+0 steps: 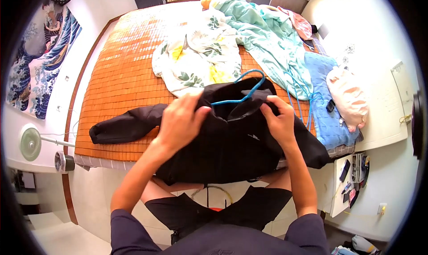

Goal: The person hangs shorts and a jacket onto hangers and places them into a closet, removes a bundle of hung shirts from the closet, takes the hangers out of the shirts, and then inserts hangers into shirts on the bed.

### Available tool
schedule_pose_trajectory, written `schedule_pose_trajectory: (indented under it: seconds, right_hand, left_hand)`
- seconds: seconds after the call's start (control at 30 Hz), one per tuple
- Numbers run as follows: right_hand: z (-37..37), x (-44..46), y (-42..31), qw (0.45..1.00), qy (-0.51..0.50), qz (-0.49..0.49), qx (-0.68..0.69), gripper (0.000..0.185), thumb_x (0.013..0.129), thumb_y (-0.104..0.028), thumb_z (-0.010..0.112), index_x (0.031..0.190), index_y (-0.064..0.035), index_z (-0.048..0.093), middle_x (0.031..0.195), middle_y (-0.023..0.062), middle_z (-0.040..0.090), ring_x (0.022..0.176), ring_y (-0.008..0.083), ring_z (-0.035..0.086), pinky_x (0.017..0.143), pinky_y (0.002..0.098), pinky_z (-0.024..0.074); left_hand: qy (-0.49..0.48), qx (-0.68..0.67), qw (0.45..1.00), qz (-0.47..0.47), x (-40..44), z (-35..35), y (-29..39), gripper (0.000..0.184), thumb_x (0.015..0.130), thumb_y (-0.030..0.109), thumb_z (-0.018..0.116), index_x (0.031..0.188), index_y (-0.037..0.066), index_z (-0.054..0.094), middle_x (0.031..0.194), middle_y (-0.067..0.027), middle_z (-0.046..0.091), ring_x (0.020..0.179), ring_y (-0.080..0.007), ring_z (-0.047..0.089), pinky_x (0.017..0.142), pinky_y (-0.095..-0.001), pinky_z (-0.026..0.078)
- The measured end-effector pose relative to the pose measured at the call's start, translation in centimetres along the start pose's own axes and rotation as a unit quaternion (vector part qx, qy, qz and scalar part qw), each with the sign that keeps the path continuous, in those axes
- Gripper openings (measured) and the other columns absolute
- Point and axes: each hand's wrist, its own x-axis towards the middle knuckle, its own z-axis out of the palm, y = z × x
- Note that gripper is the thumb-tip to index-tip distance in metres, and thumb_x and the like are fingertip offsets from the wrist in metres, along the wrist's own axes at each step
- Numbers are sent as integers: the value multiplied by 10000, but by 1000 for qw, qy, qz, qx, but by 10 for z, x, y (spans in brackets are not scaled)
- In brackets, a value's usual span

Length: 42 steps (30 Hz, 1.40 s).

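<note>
A: The dark shirt (223, 239) is nearest the camera, at the lower edge of the view. Beyond it are the dark shorts (258, 206). State the position of the jacket.

B: The black jacket (214, 152) spans the front edge of the bed, collar away from the wearer. One sleeve (120, 128) lies on the brown mat (120, 70); the other extends toward the blue pad (325, 108). A small light logo marks the chest.

A: Hanger?

B: The blue hanger (238, 102) is at the neck opening. Its hook rises above the collar.

A: Left hand?

B: The left hand (178, 123) is at the collar, on the left side of the neck opening. Fingers are partly bent, thumb extended. Whether they pinch the fabric cannot be determined.

A: Right hand?

B: The right hand (281, 121) is at the opposite side of the collar. Thumb and forefinger are closed on the jacket fabric.

A: Adjacent items?

B: A white patterned cloth (200, 54) lies on the mat, beyond the jacket. A mint-green blanket (263, 41) lies beside it. A pale pink pillow (347, 96) rests on the blue pad.
</note>
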Motion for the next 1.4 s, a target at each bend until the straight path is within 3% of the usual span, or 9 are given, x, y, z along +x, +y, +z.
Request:
schedule_pose_trajectory:
  seconds: [0.13, 0.33, 0.6, 0.73, 0.9, 1.03, 1.1, 1.17, 1.4]
  right_hand:
    - [-16, -18, -11, 999, -40, -14, -25, 180, 903, -63, 724, 1037, 30, 648, 854, 116, 703, 799, 159, 658, 745, 287, 512]
    - [0, -40, -20, 984, -152, -36, -87, 148, 951, -122, 650, 1014, 1, 597, 795, 220, 614, 727, 406, 589, 680, 378, 492]
    - [-40, -53, -24, 999, -38, 16, -22, 148, 946, -109, 679, 1001, 28, 662, 780, 78, 657, 728, 124, 585, 675, 289, 473]
    - [-36, -53, -26, 999, -30, 7, 13, 165, 944, -120, 692, 997, 33, 662, 786, 51, 645, 751, 87, 558, 684, 276, 467]
    - [-30, -51, -32, 993, -31, -55, -105, 266, 944, -224, 689, 1019, 27, 636, 856, 217, 676, 775, 376, 662, 699, 378, 499]
    - [-35, -48, -23, 975, -38, 47, -215, 495, 932, -452, 667, 921, 43, 646, 799, 250, 656, 745, 431, 633, 664, 420, 482]
    - [-36, -46, -26, 986, -36, 104, -125, 425, 907, -370, 742, 814, 35, 654, 689, 113, 649, 641, 218, 610, 610, 334, 451]
    - [-37, -42, -45, 987, -25, 157, 3, 347, 882, -274, 793, 748, 13, 651, 668, -42, 594, 682, 27, 509, 576, 256, 403]
    - [-54, -22, -49, 974, -123, 188, -32, 313, 943, -296, 717, 854, 3, 702, 744, -32, 621, 714, 27, 527, 644, 217, 418]
  left_hand:
    - [17, -76, 985, -153, -12, -29, -3, 247, 910, 193, 718, 1016, -18, 649, 950, -194, 673, 883, -377, 650, 768, -397, 513]
    - [85, -62, 992, -67, 1, -20, 38, 150, 871, 31, 720, 977, -52, 655, 1051, -145, 611, 945, -254, 596, 846, -324, 467]
    - [-66, 63, 995, -41, -9, -39, 28, 392, 935, 321, 681, 1150, 1, 608, 1042, -196, 653, 962, -401, 617, 868, -463, 483]
    - [-81, 70, 993, 43, -6, -40, 42, 279, 907, 185, 698, 1090, 0, 595, 939, -183, 635, 906, -388, 624, 786, -433, 501]
    - [-32, 13, 994, 106, -7, -32, 54, 134, 910, 92, 679, 973, -7, 616, 872, -153, 618, 791, -348, 619, 687, -405, 496]
    - [46, -91, 977, -188, -18, -32, 41, 211, 963, 161, 671, 874, -25, 627, 732, -149, 573, 621, -311, 555, 596, -376, 451]
    - [46, -99, 964, -241, -20, -34, 39, 201, 952, 158, 688, 880, -20, 631, 753, -140, 585, 626, -296, 553, 597, -365, 449]
    - [159, 16, 985, -65, -27, -40, 47, 173, 929, 130, 712, 892, -17, 628, 779, -134, 600, 647, -305, 564, 623, -358, 465]
    - [-97, -31, 974, -204, -11, -47, 27, 448, 743, 208, 883, 1027, -35, 638, 904, -206, 716, 843, -366, 707, 750, -409, 538]
